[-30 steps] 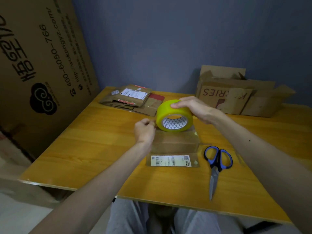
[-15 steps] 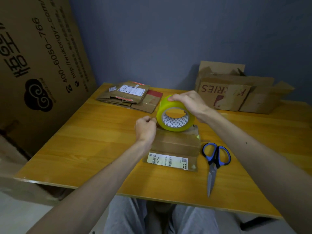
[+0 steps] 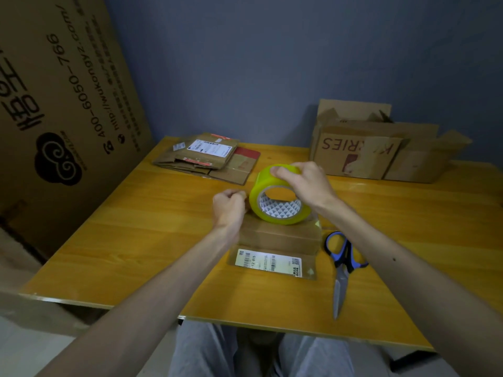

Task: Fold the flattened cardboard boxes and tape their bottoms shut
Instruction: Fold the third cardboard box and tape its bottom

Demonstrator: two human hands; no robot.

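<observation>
A small folded cardboard box (image 3: 277, 238) with a white barcode label on its near flap stands in the middle of the table (image 3: 141, 229). A yellow tape roll (image 3: 265, 186) rests on edge on top of the box. My right hand (image 3: 304, 183) grips the roll from above. My left hand (image 3: 228, 208) is curled beside the roll's left side, its fingertips pinched at the tape's loose end. A stack of flattened boxes (image 3: 209, 156) lies at the far left.
Blue-handled scissors (image 3: 343, 265) lie just right of the box, blades toward me. Assembled open boxes (image 3: 381, 153) stand at the far right against the wall. A large printed carton (image 3: 54, 99) leans along the table's left side. My lap is below the near edge.
The roll has tilted and shifted slightly on the box under my right hand. My left hand stays pinched at the roll's left side.
</observation>
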